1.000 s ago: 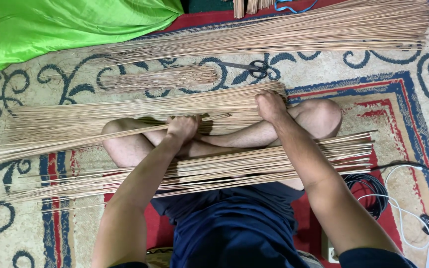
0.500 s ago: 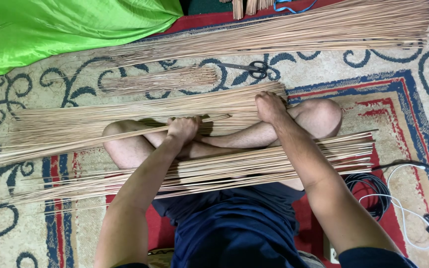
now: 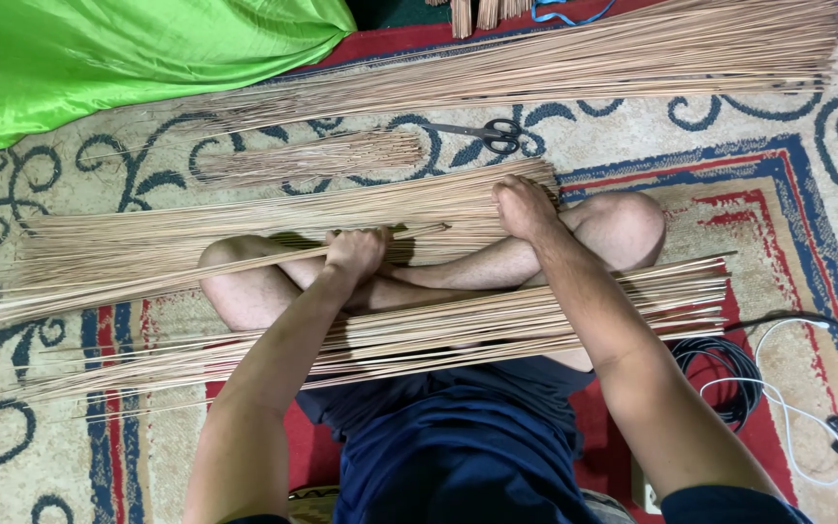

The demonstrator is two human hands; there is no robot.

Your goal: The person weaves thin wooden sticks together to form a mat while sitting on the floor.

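- You sit cross-legged on a patterned carpet [image 3: 788, 204], cream with dark blue scrolls and red bands; everything here lies on that floor covering or on your legs.
- A bright green cloth [image 3: 118, 58] fills the upper left corner, well apart from your hands.
- The longest sheaf of thin tan sticks [image 3: 574, 63] runs across the top of the view, out of reach of either grip.
- A second broad layer, the middle stick pile [image 3: 196, 238], lies just beyond your knees; both hands work at it, so the step in hand looks like sorting or drawing sticks from this pile.
- Another bundle, the lap sticks [image 3: 497, 325], rests across your shins and thighs, beneath both forearms and nearer to you than either hand.
- A small loose bunch of short sticks [image 3: 312, 160] lies between the middle pile and the top sheaf.
- Your right hand [image 3: 524, 209] lies palm down, fingers spread flat, pressing the right end of the middle pile; it holds nothing closed.
- Your left hand [image 3: 356, 252] is curled into a closed grip around a few sticks that run leftward from the fist.
- The next move likely calls for keeping the pile pinned while the gripped sticks slide free.
- Scissors [image 3: 487, 131] lie beyond the right hand, untouched.
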